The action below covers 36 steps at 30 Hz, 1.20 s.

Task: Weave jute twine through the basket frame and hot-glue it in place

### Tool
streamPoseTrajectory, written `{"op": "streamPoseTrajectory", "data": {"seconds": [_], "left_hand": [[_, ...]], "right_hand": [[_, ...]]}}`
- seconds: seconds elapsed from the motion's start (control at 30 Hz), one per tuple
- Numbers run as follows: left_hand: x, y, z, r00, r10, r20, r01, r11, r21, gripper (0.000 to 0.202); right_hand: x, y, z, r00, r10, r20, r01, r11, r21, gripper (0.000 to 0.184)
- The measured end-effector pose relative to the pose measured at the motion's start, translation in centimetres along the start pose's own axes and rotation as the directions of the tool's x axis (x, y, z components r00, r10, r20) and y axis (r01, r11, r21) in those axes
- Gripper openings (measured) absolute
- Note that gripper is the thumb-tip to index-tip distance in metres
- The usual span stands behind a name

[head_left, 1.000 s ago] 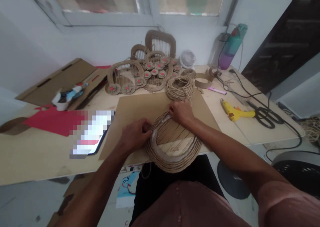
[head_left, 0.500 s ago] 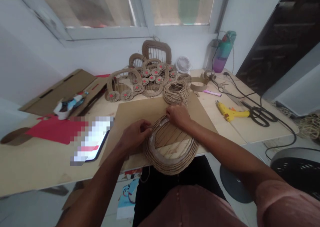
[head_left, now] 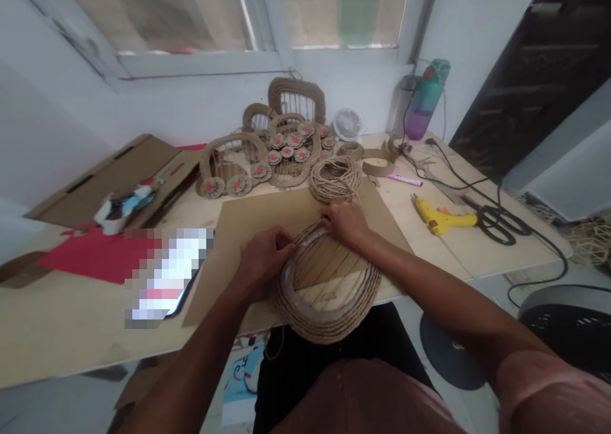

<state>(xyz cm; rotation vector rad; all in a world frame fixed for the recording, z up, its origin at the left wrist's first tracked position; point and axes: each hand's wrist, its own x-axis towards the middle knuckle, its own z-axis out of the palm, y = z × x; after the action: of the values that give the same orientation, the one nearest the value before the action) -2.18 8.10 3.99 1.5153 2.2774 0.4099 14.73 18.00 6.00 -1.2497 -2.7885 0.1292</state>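
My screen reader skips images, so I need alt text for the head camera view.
A person's left hand and right hand grip the rim of a twine-wrapped oval frame at the near table edge. Beyond it lie a twine coil, finished twine baskets and, to the right, a yellow glue gun.

A rough, fibrous, matt surface is shown by the oval cardboard frame wound with brown jute twine (head_left: 329, 324); a paler, faintly shiny band is seen along its inner edge at nine o'clock. It is laid on a flat brown cardboard sheet (head_left: 267, 217), smooth and matt, over a pale wooden tabletop (head_left: 71, 322) with an unvarnished look. At twelve o'clock from the frame, a loose coil of jute twine (head_left: 334, 178) appears equally coarse. At three o'clock, a yellow plastic glue gun (head_left: 442, 217) is seen, smooth and slightly glossy; at nine o'clock, a red paper sheet (head_left: 95, 257) is matt.
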Motion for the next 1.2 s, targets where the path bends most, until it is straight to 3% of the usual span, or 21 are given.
{"op": "streamPoseTrajectory", "data": {"seconds": [0.17, 0.73, 1.03, 1.2], "left_hand": [[0.5, 0.2, -0.3, 1.000, 0.025, 0.013, -0.024, 0.998, -0.063, 0.019], [1.1, 1.5, -0.1, 1.000, 0.007, 0.018, -0.010, 0.991, 0.130, 0.020], [1.7, 1.5, 0.0, 0.998, 0.056, 0.028, -0.056, 0.998, 0.015, 0.022], [1.8, 0.8, -0.5, 0.994, 0.110, 0.023, -0.097, 0.941, -0.325, 0.032]], "right_hand": [[-0.1, 0.1, 0.0, 1.000, -0.001, -0.007, 0.001, 1.000, 0.007, 0.026], [-0.7, 0.7, -0.1, 1.000, 0.000, -0.020, 0.000, 1.000, 0.006, 0.024], [-1.1, 0.7, 0.1, 1.000, -0.006, -0.028, 0.006, 1.000, -0.014, 0.025], [-1.0, 0.8, 0.2, 1.000, -0.015, -0.022, 0.015, 1.000, -0.017, 0.026]]}}
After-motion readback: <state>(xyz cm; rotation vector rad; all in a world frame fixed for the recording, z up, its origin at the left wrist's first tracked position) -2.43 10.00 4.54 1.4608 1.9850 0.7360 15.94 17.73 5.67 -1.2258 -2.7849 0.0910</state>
